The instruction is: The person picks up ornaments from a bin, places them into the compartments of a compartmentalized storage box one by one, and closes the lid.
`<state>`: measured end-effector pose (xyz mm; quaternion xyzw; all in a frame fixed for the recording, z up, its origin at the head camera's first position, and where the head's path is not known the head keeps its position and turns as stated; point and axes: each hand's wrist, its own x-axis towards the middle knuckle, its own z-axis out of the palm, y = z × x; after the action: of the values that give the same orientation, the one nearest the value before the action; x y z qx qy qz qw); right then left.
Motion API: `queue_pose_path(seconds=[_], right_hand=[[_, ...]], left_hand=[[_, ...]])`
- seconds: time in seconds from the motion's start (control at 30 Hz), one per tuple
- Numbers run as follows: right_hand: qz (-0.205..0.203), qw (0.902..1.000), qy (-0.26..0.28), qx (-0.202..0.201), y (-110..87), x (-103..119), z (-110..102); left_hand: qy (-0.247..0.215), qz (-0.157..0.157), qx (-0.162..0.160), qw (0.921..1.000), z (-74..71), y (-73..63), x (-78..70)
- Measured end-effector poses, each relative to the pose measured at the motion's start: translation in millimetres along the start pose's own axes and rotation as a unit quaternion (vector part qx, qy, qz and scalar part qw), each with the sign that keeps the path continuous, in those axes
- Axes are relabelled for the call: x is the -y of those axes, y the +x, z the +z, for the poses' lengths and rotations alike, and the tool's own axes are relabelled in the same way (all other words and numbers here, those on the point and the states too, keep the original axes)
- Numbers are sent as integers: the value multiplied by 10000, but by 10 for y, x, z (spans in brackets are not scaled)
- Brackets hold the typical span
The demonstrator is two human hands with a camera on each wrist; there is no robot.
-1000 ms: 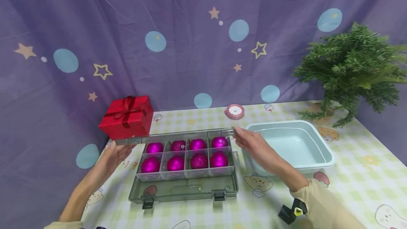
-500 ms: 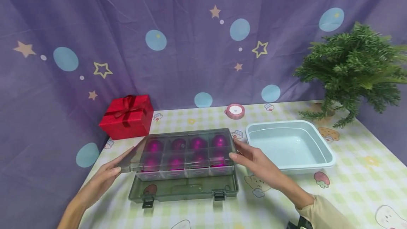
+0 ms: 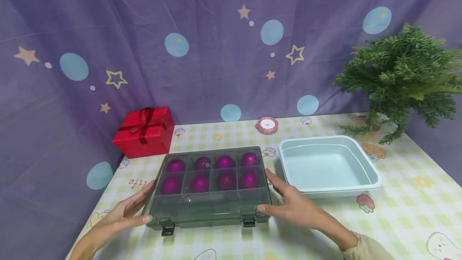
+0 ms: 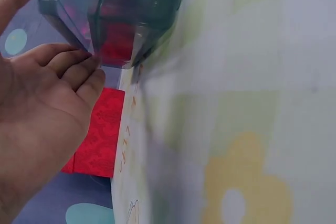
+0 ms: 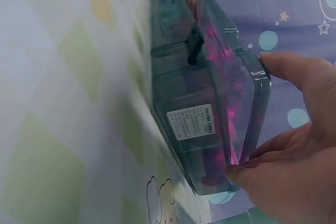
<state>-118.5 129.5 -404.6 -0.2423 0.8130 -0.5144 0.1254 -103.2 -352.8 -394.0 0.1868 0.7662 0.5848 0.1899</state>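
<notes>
A dark, see-through plastic storage box (image 5: 181,90) sits on the table, its lid (image 3: 211,204) lowered over it. In the right wrist view the lid stands slightly off the base. Several shiny magenta Christmas baubles (image 3: 199,183) show through the lid, each in its own compartment. My left hand (image 3: 117,220) holds the lid's left end, thumb at the front corner and fingers along the side. At the right end my right hand (image 3: 296,208) holds the lid, thumb near the front corner. Two black latches (image 3: 249,222) hang loose at the front.
A pale blue basin (image 3: 373,179) stands right of the box. Behind it is an artificial fir tree (image 3: 404,71). A red gift box (image 3: 144,133) stands at the back left, and a pink ribbon spool (image 3: 267,126) lies near the curtain (image 3: 216,79).
The lid has swung down and toward me from raised to nearly flat over the baubles. Both hands have come forward and down with it.
</notes>
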Motion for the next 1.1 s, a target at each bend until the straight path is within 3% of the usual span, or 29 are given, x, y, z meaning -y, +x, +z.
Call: queue_pose_path(seconds=[0.17, 0.37, 0.7, 0.93, 1.1], right_hand=[[-30, 9983, -545, -187, -34, -25, 42], [-213, 9963, -828, -52, -59, -71, 76], [-342, 9941, -1025, -83, -92, -118, 128], [-343, 9934, -1075, -190, -93, -122, 163], [-335, 9935, -1054, -260, -97, -126, 181]], left_hand=[[-63, -377, 24, 9993, 42, -1, 9], [3, -628, -23, 9980, 78, 2, 32], [43, -562, -27, 9984, 113, -5, 60], [31, -322, -39, 9995, 125, -23, 75], [169, -467, -171, 9986, 157, -39, 82]])
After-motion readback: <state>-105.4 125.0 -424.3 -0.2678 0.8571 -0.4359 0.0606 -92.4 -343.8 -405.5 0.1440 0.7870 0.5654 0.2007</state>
